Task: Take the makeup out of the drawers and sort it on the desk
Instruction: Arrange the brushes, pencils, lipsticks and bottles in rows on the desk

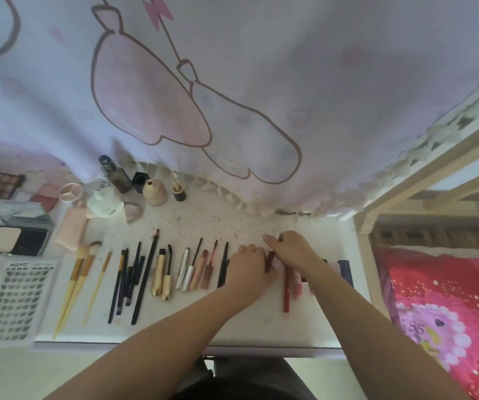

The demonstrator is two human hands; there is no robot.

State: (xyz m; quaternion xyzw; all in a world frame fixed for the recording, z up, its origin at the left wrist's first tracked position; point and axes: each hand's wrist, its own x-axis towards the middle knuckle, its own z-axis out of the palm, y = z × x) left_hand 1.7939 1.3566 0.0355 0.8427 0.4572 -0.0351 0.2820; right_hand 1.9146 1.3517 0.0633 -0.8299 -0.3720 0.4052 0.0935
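The left hand (250, 262) and the right hand (291, 246) meet over the right part of the desk (203, 223), and both close their fingers on a dark red stick (270, 259); the right hand pinches its far end and the left hand grips its near part, but the fingertips are blurred. Just right of the hands lie a red pencil (287, 287), a pink tube (298, 285) and a dark blue tube (345, 271), partly hidden under the right forearm. Left of the hands the makeup lies in a row: mascaras and liners (195, 267), two gold tubes (161, 274), black pencils (134, 278), then brushes (79, 281) with yellow handles. At the near left corner is a lash sheet (16, 301) with the word "XOYO" at its top. Far left there are a powder compact (16, 239), an eyeshadow palette (1, 181), a pink tube bottle (72, 226) and some small bottles (123, 177). A white cloth (232, 82) with pink cartoon figures hangs behind the desk. To the right lies a red blanket (449, 298) with letters like "iss", not fully readable.
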